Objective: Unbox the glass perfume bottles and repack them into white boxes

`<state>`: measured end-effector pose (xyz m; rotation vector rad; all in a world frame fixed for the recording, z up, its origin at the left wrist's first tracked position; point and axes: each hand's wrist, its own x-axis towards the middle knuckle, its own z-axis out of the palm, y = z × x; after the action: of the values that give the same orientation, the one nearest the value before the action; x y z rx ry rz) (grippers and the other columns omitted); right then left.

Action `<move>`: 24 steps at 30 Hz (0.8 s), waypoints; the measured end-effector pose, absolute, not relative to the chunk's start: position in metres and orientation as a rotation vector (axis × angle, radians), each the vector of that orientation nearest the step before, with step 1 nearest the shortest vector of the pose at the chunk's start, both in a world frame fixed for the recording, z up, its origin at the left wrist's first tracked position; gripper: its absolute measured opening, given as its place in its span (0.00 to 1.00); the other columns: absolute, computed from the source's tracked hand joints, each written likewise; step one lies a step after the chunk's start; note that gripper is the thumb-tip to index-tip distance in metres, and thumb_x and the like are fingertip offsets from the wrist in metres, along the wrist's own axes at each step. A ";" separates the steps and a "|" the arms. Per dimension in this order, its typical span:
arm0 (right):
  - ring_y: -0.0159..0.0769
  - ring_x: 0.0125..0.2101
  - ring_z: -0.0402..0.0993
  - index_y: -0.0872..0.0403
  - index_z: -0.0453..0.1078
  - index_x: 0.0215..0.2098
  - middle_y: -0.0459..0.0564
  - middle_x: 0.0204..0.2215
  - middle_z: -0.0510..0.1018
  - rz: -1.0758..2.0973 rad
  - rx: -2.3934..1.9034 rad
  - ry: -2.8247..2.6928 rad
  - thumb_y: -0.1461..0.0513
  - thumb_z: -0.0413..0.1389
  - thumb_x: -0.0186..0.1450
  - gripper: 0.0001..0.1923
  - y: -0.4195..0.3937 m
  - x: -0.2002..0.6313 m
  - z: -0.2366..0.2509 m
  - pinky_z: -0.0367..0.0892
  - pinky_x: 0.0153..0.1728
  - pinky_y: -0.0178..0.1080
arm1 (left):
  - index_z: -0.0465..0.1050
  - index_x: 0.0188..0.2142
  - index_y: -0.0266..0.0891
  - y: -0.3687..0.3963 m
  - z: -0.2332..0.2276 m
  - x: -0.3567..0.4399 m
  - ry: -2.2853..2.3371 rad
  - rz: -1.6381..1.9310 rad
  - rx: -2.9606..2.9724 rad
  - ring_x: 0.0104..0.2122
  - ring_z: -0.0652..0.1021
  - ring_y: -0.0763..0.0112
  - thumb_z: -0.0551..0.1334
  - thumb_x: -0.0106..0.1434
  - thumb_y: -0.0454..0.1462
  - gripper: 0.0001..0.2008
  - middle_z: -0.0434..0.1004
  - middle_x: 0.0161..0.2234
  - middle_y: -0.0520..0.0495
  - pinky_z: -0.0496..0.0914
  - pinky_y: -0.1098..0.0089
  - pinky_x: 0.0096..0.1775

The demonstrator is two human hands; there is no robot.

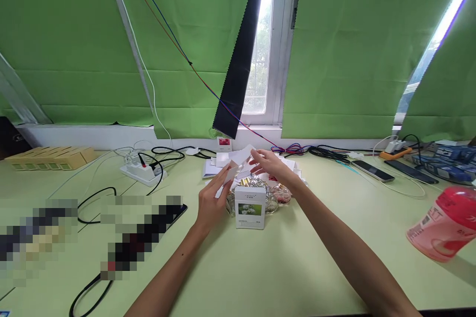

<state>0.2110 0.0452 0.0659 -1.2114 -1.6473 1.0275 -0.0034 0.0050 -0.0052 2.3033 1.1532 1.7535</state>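
Observation:
My left hand (213, 200) grips a thin white paper carton (241, 159) that is held tilted above the table, its flaps partly unfolded. At the carton's right end is my right hand (273, 166), fingers apart, with the fingertips at its edge. Just below and in front stands an upright white box (250, 208) printed with a picture of white flowers. Behind that box are several clear glass bottles (271, 203), some with gold tops, partly hidden. More flat white cartons (211, 169) lie behind my hands.
A pink bottle with a red lid (442, 223) stands at the right. Two phones (372, 171), cables and blue boxes (446, 161) lie farther back. Yellow cartons (52, 158) and a white power strip (143, 173) are at left. A black device (178, 213) lies nearer, partly blurred.

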 end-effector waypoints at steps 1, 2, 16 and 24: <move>0.39 0.34 0.81 0.55 0.69 0.48 0.59 0.44 0.78 1.098 -1.167 -1.610 0.42 0.49 0.71 0.26 0.043 0.211 0.067 0.78 0.37 0.41 | 0.72 0.59 0.49 0.005 -0.006 -0.003 1.140 1.726 2.348 0.58 0.75 0.60 0.58 0.70 0.40 0.19 0.74 0.60 0.52 0.71 0.58 0.60; 0.38 0.34 0.81 0.55 0.69 0.47 0.59 0.44 0.77 1.169 -1.123 -1.566 0.41 0.50 0.70 0.26 0.042 0.212 0.068 0.78 0.36 0.40 | 0.71 0.60 0.50 0.005 -0.007 -0.003 1.132 1.703 2.379 0.59 0.75 0.60 0.57 0.71 0.40 0.20 0.73 0.60 0.53 0.71 0.58 0.60; 0.34 0.27 0.80 0.56 0.70 0.42 0.52 0.34 0.80 1.723 -0.726 -1.253 0.48 0.59 0.68 0.20 0.044 0.212 0.066 0.72 0.22 0.30 | 0.71 0.61 0.48 0.009 -0.012 -0.005 1.052 1.553 2.470 0.59 0.75 0.61 0.55 0.72 0.39 0.20 0.70 0.62 0.49 0.72 0.61 0.59; 0.35 0.28 0.79 0.57 0.72 0.39 0.51 0.31 0.81 1.677 -0.729 -1.151 0.56 0.63 0.66 0.11 0.052 0.210 0.058 0.78 0.31 0.37 | 0.70 0.62 0.45 0.006 -0.009 -0.003 1.169 1.415 2.351 0.62 0.71 0.56 0.53 0.72 0.44 0.22 0.65 0.65 0.47 0.70 0.57 0.60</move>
<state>0.2102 0.0515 0.0579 -0.7289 -1.1515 1.6768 -0.0034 0.0063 -0.0090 2.3508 1.1690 1.4152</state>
